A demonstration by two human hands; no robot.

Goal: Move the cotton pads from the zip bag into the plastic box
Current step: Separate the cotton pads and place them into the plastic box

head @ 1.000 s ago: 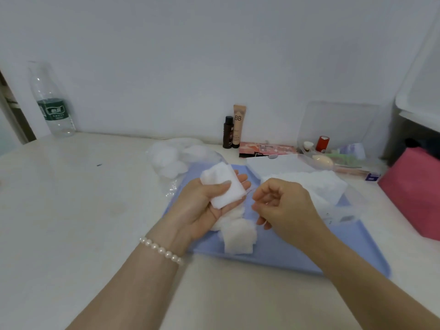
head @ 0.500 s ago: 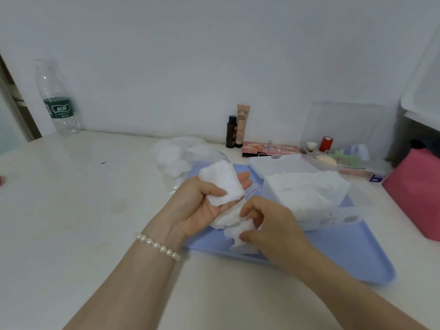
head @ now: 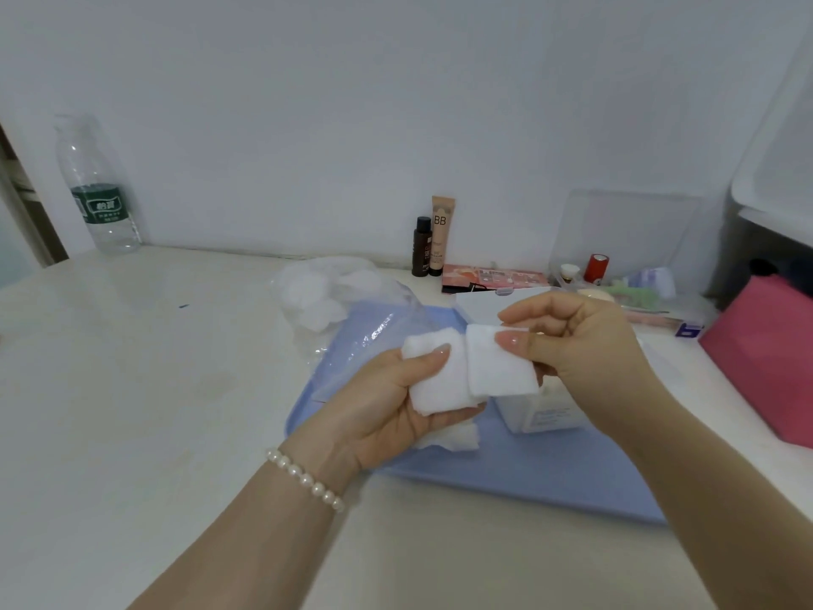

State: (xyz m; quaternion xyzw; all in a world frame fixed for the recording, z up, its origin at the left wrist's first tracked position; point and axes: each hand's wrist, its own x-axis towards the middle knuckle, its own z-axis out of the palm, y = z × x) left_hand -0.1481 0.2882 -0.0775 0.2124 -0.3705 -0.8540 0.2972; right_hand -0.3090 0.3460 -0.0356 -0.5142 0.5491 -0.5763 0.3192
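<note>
A person's left hand cradles one stack of white cotton pads in its curled palm, thumb pressed across the top, above a blue tray. The right hand pinches a second stack of pads between thumb and fingers, its edge overlapping the first; how many pads make up either stack cannot be told. A few loose pads lie on the tray just beneath the left hand, partly hidden by it.

Behind the right hand sits the clear plastic box, standing on the tray, with white pads visible through its wall; its top is hidden by the hand. The zip bag, crumpled and transparent, lies at the tray's far left corner, partly on the white table, with several round white pads inside. A single string of pearl beads circles the left wrist.

Along the wall stand one clear water bottle with a green label at far left, and, near the middle, one small dark bottle touching or just beside one beige tube marked BB. A flat pink palette lies beside them. Further right, a clear organiser holds small items including one red cylinder. A pink box sits at the right edge.
</note>
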